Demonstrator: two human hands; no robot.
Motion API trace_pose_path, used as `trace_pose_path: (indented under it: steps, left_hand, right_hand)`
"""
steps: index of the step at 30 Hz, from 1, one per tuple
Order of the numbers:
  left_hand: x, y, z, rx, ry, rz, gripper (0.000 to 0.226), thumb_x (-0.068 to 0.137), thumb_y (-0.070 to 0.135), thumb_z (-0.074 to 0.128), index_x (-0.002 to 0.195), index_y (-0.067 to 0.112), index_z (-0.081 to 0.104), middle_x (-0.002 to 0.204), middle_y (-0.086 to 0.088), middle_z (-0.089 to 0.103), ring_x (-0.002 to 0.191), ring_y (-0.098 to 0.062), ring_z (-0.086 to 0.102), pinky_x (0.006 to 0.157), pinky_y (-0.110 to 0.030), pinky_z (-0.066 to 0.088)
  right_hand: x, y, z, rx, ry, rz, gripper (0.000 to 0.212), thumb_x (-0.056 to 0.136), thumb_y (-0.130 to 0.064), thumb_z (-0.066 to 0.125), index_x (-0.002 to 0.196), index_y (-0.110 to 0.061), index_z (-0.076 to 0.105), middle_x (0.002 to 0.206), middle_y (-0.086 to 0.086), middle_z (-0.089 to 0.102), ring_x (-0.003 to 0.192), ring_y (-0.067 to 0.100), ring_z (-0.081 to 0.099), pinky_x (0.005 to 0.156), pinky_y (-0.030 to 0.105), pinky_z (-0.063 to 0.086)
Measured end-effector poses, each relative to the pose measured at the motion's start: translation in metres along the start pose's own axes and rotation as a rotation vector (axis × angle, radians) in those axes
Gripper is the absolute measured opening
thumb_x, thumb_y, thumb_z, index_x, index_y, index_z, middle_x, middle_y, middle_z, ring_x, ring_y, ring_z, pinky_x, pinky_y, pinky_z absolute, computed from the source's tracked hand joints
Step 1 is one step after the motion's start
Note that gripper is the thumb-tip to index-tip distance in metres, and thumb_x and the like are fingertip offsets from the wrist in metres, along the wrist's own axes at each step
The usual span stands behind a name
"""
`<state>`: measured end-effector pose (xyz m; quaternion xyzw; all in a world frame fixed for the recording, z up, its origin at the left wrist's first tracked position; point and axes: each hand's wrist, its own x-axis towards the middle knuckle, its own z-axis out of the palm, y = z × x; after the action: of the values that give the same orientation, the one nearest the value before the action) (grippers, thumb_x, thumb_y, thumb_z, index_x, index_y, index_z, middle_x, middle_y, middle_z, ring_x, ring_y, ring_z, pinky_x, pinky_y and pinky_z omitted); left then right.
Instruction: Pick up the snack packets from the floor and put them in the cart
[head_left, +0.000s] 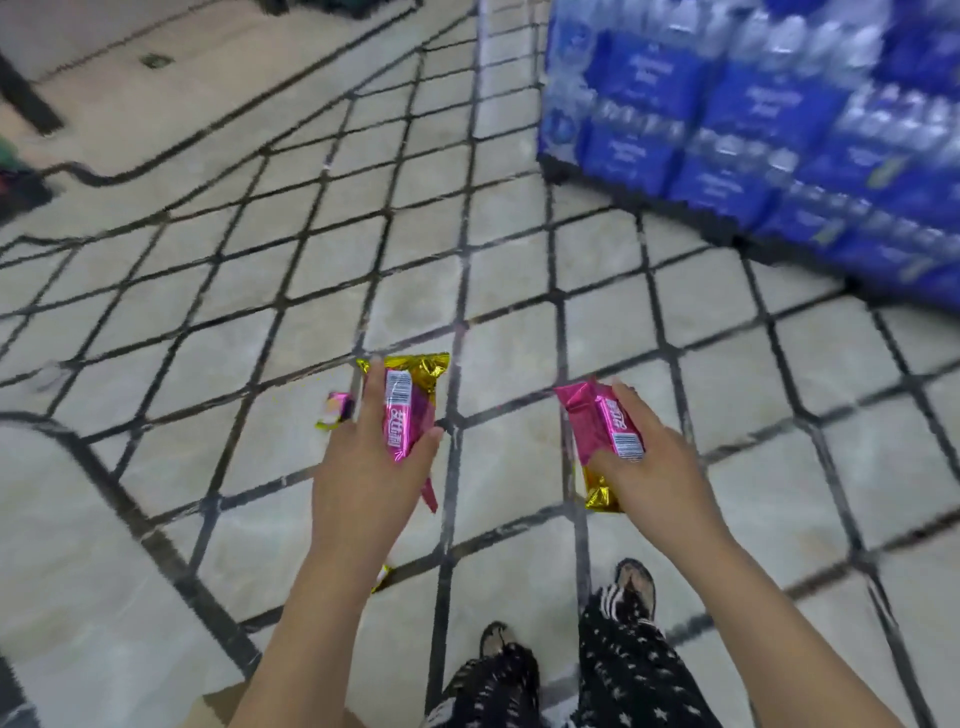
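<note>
My left hand grips a pink and gold snack packet lengthwise, gold end pointing away. My right hand holds a second pink and gold packet, pink end away, gold end toward me. Both hands hover above the black wire grid of the cart, with the tiled floor visible through it. Another pink packet shows just left of my left fingers, and a gold scrap of packet peeks out beside my left forearm; whether these lie on the floor or in the cart I cannot tell.
Stacked blue packs of bottled water fill the upper right. My feet and star-patterned trousers stand at the bottom. A cardboard edge sits at the bottom left. The cart's curved rim runs down the left.
</note>
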<state>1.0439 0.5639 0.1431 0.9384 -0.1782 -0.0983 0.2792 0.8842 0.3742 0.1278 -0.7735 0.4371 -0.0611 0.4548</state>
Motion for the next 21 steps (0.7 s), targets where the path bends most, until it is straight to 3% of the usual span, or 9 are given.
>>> trace_pose_path:
  steps: [6, 12, 16, 21]
  left_hand:
    - [-0.027, 0.068, 0.052, 0.048, -0.159, 0.248, 0.085, 0.089, 0.052, 0.057, 0.153, 0.049, 0.002, 0.098, -0.007, 0.061, 0.089, -0.032, 0.059, 0.071, -0.037, 0.043]
    - [-0.091, 0.158, 0.118, 0.046, -0.334, 0.501, 0.084, 0.09, 0.049, 0.056, 0.152, 0.05, 0.001, 0.094, -0.007, 0.061, 0.076, -0.024, 0.057, 0.06, -0.034, 0.039]
    - [-0.16, 0.224, 0.171, 0.014, -0.442, 0.651, 0.081, 0.091, 0.044, 0.058, 0.154, 0.047, 0.006, 0.104, -0.009, 0.063, 0.083, -0.025, 0.058, 0.065, -0.034, 0.04]
    - [-0.256, 0.286, 0.24, 0.014, -0.58, 0.809, 0.081, 0.092, 0.047, 0.058, 0.151, 0.053, 0.003, 0.099, -0.004, 0.061, 0.08, -0.018, 0.058, 0.062, -0.031, 0.041]
  right_hand:
    - [-0.051, 0.075, -0.069, 0.048, 0.228, 0.141, 0.056, 0.088, -0.045, 0.057, 0.14, -0.049, 0.036, 0.092, 0.003, 0.06, 0.074, 0.012, 0.06, 0.058, 0.028, 0.043]
    - [-0.123, 0.159, -0.142, 0.202, 0.446, 0.308, 0.06, 0.088, -0.043, 0.059, 0.14, -0.055, 0.032, 0.101, 0.001, 0.061, 0.085, 0.016, 0.063, 0.075, 0.04, 0.056]
    - [-0.178, 0.22, -0.2, 0.239, 0.559, 0.376, 0.061, 0.089, -0.043, 0.06, 0.142, -0.052, 0.032, 0.103, 0.0, 0.06, 0.086, 0.013, 0.062, 0.074, 0.036, 0.054]
    - [-0.25, 0.298, -0.26, 0.359, 0.704, 0.495, 0.065, 0.087, -0.039, 0.062, 0.141, -0.056, 0.03, 0.108, -0.001, 0.058, 0.092, 0.013, 0.06, 0.073, 0.031, 0.053]
